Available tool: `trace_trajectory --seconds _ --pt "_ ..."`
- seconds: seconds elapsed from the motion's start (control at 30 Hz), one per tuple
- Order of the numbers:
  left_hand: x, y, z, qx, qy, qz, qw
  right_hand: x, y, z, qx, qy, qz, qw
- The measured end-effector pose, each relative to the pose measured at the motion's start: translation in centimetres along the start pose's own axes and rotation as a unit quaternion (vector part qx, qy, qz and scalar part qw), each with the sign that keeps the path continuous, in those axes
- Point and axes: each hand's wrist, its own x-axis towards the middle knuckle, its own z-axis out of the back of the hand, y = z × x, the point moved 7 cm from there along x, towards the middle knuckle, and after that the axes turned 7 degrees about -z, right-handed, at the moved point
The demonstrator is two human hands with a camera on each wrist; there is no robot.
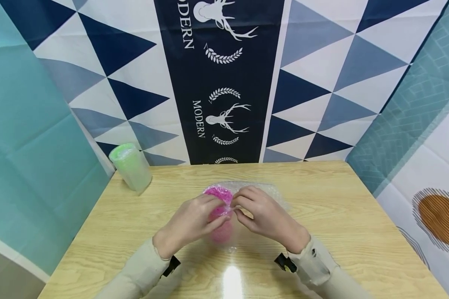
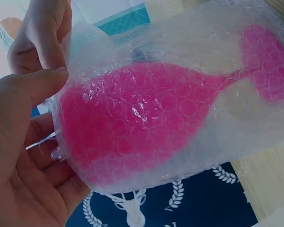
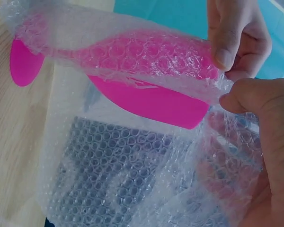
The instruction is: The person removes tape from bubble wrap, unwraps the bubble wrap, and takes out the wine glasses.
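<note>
A pink goblet-shaped item (image 2: 142, 118) lies inside clear bubble wrap (image 3: 118, 156), its stem and round base visible through the plastic. My left hand (image 1: 194, 220) grips the wrapped wide end, thumb on the near side and fingers behind. In the right wrist view the wrap is partly folded back, so the lower edge of the pink bowl and part of the base are bare. My right hand (image 1: 265, 216) pinches the wrap's edge beside the left hand's thumb, with the other fingers behind the plastic.
A translucent cup with a green rim (image 1: 132, 168) stands at the back left corner of the wooden table (image 1: 134, 232). Patterned cloth hangs behind the table, with teal panels at the left and right sides.
</note>
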Motion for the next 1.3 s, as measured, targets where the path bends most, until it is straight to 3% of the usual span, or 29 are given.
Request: trace_trajectory --seconds 0.2,0.33,0.93,1.3 --pt "-0.1 -0.5 0.4 0.039 -0.021 -0.012 0.9989 0.2 0.4 -0.1 0.000 0.002 0.001 1.0000" --pt "-0.1 -0.5 0.5 0.042 -0.017 -0.006 0.9989 0.2 0.4 -0.1 0.005 0.003 -0.001 1.0000" --pt "-0.4 0.5 0.1 -0.047 0.013 0.043 0.9979 -0.5 0.0 0.1 0.027 0.003 -0.017 0.9995" --pt "-0.1 0.9 0.1 -0.070 0.020 0.043 0.9964 -0.5 -0.5 0.9 0.029 -0.002 -0.022 0.9993"
